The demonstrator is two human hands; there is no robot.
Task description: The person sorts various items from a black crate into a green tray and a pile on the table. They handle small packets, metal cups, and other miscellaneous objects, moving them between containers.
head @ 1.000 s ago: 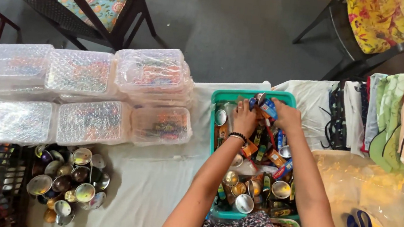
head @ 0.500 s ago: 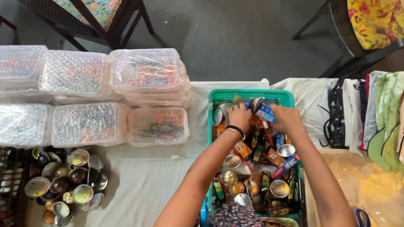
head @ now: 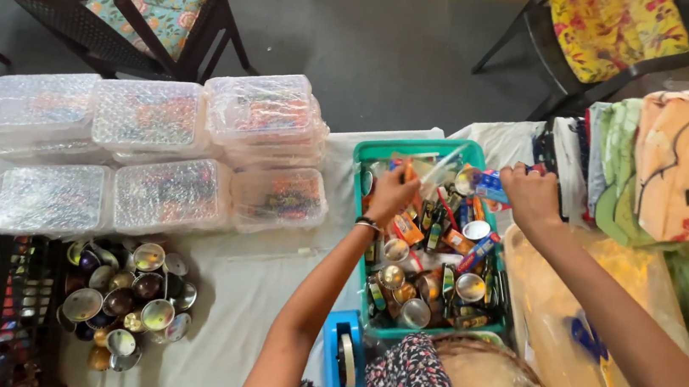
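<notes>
White cloth-covered table, green plastic crate under my fingers. Left hand pinches a clear plastic pouch; right hand grips a small blue packet beside it. Best I keep the pouch mouth wide, over the crate.

Between your two grips you hold a clear plastic bag, thin and see-through, stretched slantwise with its upper edge rising toward your right grip. Your left grip pinches its lower left end; at your right grip sits a small blue packet, lying flat against your fingers. Directly below both grips stands the teal basket, filled to the rim with small shiny tins, bottles and coloured packets jumbled together.
</notes>
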